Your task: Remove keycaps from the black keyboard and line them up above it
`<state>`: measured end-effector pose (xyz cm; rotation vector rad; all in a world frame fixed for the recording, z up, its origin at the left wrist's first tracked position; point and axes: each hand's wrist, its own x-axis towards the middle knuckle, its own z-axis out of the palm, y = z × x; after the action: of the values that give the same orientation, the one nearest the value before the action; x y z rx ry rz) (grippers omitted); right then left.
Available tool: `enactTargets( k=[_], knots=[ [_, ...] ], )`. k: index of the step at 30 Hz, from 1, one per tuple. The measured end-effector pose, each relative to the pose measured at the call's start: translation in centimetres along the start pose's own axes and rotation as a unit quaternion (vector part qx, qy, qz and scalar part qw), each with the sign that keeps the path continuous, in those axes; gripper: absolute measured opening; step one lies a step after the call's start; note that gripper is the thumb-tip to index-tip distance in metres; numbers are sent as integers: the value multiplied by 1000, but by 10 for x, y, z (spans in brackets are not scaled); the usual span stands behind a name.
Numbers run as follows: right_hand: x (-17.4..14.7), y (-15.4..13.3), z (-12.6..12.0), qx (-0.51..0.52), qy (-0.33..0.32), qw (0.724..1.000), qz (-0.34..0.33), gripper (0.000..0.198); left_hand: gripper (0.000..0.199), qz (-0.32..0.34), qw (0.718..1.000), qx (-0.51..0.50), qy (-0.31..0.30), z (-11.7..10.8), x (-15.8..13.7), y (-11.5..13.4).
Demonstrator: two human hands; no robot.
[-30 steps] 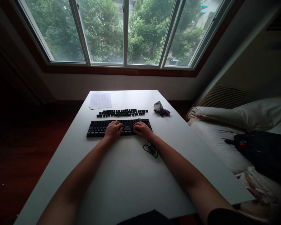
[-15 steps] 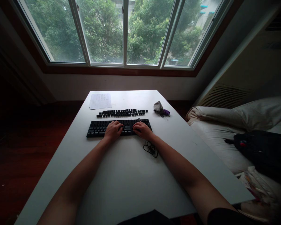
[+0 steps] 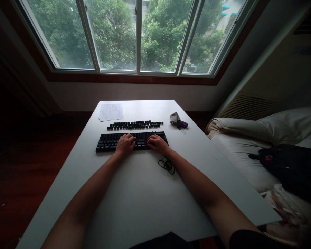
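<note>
A black keyboard [image 3: 109, 141] lies across the white table. My left hand [image 3: 125, 143] rests on its middle part, fingers bent loosely over the keys and apparently holding nothing. To the right, my right hand [image 3: 157, 143] lies over the keyboard's right part, its fingers pointing left and slightly spread. A gap with visible keys separates the two hands. Keys beneath both palms and fingertips are hidden. Behind the keyboard, loose black keycaps [image 3: 134, 125] stand in uneven rows. A coiled black cable [image 3: 167, 165] sits beside my right wrist.
On the white table [image 3: 134, 193], a printed paper sheet [image 3: 111, 112] lies at the far left. A grey cloth-like item [image 3: 174, 118] and a small purple item [image 3: 183, 124] lie at the far right. A cushioned seat [image 3: 238, 155] with a dark bag [image 3: 290, 166] stands right of the table.
</note>
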<state>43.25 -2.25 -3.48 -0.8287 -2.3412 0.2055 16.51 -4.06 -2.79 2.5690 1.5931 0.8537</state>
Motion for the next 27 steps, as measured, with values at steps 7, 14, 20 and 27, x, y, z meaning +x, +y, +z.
enactTargets(
  k=[7,14,20,27],
  knots=[
    [0,-2,-1,-1,1,1000,-1,6,21,0,1000,2,3,1,0,0],
    [1,-2,-1,-3,0,1000,0,5,20,2,1000,1,5,2,0,-1],
    [0,-3,-2,-1,0,1000,0,6,21,2,1000,3,4,2,0,-1],
    [0,-3,-2,-2,-3,1000,0,6,21,0,1000,3,-2,1,0,-1]
  ],
)
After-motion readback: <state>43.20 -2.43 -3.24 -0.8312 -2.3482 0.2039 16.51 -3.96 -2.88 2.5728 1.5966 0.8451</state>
